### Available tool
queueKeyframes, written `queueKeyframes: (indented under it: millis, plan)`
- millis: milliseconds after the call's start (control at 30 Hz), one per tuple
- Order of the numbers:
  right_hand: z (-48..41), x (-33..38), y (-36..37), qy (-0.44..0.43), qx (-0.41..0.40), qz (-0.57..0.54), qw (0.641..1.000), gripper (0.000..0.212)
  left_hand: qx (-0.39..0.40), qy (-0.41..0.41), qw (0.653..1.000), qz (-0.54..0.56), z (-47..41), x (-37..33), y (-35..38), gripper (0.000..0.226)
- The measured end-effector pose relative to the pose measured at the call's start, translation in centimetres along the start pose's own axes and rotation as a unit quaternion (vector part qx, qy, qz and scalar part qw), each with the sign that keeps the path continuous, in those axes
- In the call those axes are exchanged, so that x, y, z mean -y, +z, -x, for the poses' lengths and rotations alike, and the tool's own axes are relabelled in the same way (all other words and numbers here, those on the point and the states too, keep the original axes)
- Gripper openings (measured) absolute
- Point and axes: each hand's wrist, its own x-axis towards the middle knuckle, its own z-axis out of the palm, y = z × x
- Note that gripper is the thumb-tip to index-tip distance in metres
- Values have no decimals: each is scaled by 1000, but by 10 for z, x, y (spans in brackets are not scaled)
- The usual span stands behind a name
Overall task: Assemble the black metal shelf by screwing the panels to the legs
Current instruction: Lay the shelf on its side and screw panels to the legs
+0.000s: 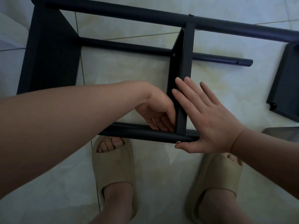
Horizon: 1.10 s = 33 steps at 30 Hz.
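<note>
Here, the shelf is lying on its side on the tiled floor [126, 73], with one fitted panel, the left panel [48, 59], filling the upper left of the frame. From it the legs are running left to right across the picture. The far leg [129, 12] is crossing the top, and the near leg [129, 132] is passing just above the slippers [113, 165] at lower centre. The left hand [157, 113] is reaching in from the left edge. Its fingers are curling in tightly against the left lip of the middle panel [181, 70], gripping it low down at the corner where it meets the near leg, though blur is hiding the fingertips. That panel is standing on edge at frame centre, its long axis running up and down the picture between the near and far legs. The right hand [208, 122] is pressing flat against its right face, fingers straight and slightly spread, holding nothing. The screw [178, 142] is sitting in the near leg directly below the panel's end, and the right thumb is touching it. So the right hand is the nearer one for tightening, while the left is bracing the joint. A loose panel [286, 81] is lying apart at the right edge.
</note>
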Motion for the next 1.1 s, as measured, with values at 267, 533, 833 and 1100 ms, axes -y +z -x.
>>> queueKeyframes:
  millis: [267,533,833,1100]
  plan:
    - [0,1,0,0,-3,1,1000,117,-28,-9,1000,1,-2,-2,1,12]
    - [0,1,0,0,-1,3,1000,117,-5,9,999,44,0,2,1,15]
    - [0,1,0,0,3,3,1000,116,-23,2,999,35,-2,0,5,13]
    - [1,1,-2,3,14,3,1000,116,-15,13,996,88,-3,4,6,15]
